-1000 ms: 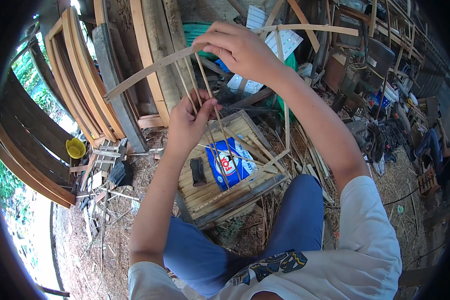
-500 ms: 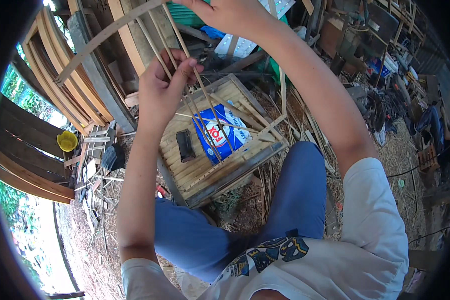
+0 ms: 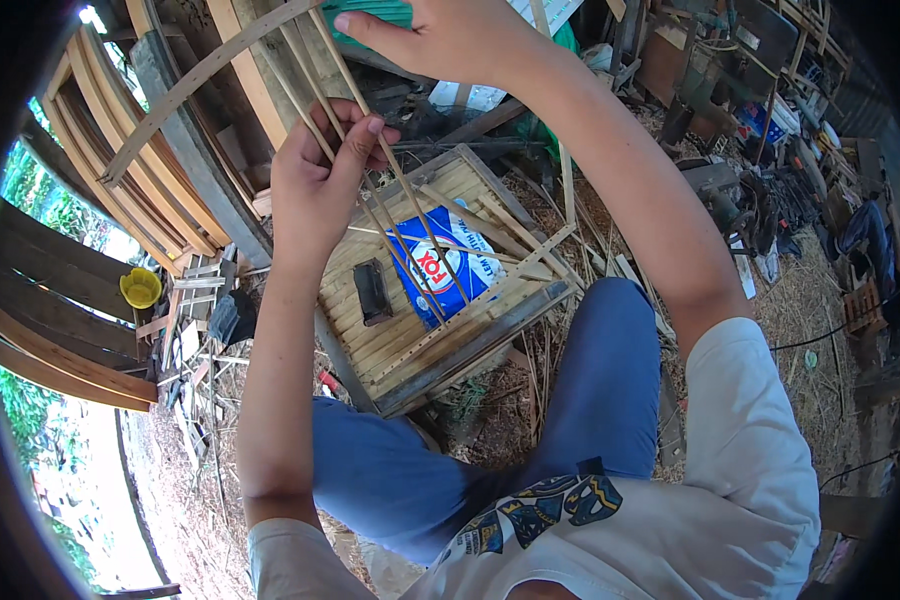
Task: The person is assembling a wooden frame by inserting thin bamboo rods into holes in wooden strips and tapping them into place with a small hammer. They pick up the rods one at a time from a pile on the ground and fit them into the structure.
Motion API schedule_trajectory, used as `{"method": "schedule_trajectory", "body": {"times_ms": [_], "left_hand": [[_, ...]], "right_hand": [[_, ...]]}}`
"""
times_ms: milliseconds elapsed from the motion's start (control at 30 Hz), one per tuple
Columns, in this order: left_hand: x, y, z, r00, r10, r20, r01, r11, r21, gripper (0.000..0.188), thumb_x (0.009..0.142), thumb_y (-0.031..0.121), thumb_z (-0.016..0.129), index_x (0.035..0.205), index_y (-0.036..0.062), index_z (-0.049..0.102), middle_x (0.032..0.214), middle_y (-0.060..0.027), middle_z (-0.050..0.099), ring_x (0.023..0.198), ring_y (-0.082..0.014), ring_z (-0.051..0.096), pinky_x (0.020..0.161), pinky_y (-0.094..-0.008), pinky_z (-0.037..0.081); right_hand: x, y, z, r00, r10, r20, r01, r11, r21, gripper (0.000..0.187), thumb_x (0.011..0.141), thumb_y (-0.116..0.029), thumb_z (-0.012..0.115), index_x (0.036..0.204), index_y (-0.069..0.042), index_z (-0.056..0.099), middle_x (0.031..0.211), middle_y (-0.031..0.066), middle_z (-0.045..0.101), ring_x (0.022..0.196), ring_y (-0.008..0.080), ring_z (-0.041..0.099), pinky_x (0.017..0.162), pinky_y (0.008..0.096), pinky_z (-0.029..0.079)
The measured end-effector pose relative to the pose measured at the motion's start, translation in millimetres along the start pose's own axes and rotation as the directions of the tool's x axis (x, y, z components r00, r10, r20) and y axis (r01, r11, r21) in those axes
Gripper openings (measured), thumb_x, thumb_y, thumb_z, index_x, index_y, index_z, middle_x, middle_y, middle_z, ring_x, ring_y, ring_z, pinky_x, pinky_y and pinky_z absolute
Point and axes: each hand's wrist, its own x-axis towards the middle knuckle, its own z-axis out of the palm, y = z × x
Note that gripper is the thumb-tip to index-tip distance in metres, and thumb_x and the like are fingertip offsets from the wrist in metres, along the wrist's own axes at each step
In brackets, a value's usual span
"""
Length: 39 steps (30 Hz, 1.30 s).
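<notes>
Both hands pinch bamboo strips (image 3: pixel 390 215) | left hand (image 3: pixel 315 185) 10 o'clock, right hand (image 3: pixel 450 35) 12 | light, springy, splintery, likely best held mid-length

Wearing a white short-sleeved T-shirt (image 3: pixel 730 500) with a blue, yellow and black graphic print (image 3: pixel 540 505) across the chest. Wearing blue trousers (image 3: pixel 590 400). Showing bare forearms, no gloves.

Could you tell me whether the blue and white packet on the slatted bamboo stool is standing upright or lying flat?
Lying flat. The blue and white packet rests face up on the slatted bamboo stool, beside a small dark block.
</notes>
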Motion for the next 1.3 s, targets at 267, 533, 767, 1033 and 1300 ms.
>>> {"method": "schedule_trajectory", "body": {"times_ms": [267,533,767,1033,1300], "left_hand": [[-0.4,-3.8,-6.8,0.999,0.027,0.042,-0.027,1.000,0.001,0.016,0.103,0.013,0.064,0.109,-0.0009,0.059,0.095,-0.0119,0.075,0.079,-0.0126,0.068,0.075,-0.0262,0.055],[1.8,-11.9,-11.3,0.995,0.099,0.030,-0.100,0.995,0.023,0.023,0.101,0.019,0.067,0.111,-0.0009,0.062,0.096,-0.0116,0.075,0.085,-0.0147,0.072,0.076,-0.0284,0.059],[-3.8,-2.8,-9.3,0.994,0.093,0.053,-0.095,0.995,0.026,0.023,0.102,0.021,0.066,0.112,-0.0002,0.062,0.099,-0.0123,0.076,0.086,-0.0151,0.072,0.078,-0.0287,0.059],[-1.6,-11.4,-13.0,0.995,0.087,0.051,-0.090,0.994,0.065,0.023,0.102,0.020,0.065,0.113,0.0001,0.063,0.099,-0.0128,0.076,0.086,-0.0149,0.072,0.079,-0.0289,0.059],[0.6,-12.7,-12.3,0.995,0.097,0.040,-0.098,0.994,0.049,0.023,0.102,0.019,0.065,0.114,-0.0011,0.062,0.098,-0.0129,0.076,0.085,-0.0150,0.072,0.076,-0.0278,0.059]], "right_hand": [[-127.4,-42.3,40.3,0.893,0.372,-0.254,-0.347,0.927,0.139,0.036,0.091,-0.011,0.070,0.126,-0.005,0.063,0.110,0.0121,0.066,0.104,0.0273,0.063,0.091,0.0372,0.050],[-239.8,-91.6,91.6,0.571,0.564,0.597,-0.810,0.271,0.519,0.021,0.099,-0.012,0.066,0.118,-0.003,0.065,0.103,0.0033,0.067,0.098,0.0105,0.062,0.090,0.0293,0.049],[-258.5,-104.7,96.6,0.499,0.504,0.705,-0.865,0.241,0.439,0.013,0.097,-0.011,0.070,0.107,-0.003,0.068,0.093,0.0001,0.068,0.086,0.0067,0.061,0.078,0.0262,0.051],[-263.0,-105.9,96.8,0.491,0.503,0.711,-0.869,0.236,0.434,0.015,0.094,-0.008,0.073,0.107,-0.003,0.069,0.092,0.0003,0.069,0.086,0.0068,0.062,0.077,0.0262,0.051],[-260.3,-105.8,95.1,0.485,0.499,0.718,-0.872,0.213,0.441,0.013,0.093,-0.007,0.072,0.105,-0.002,0.069,0.096,0.0010,0.071,0.090,0.0070,0.063,0.082,0.0262,0.051]]}}
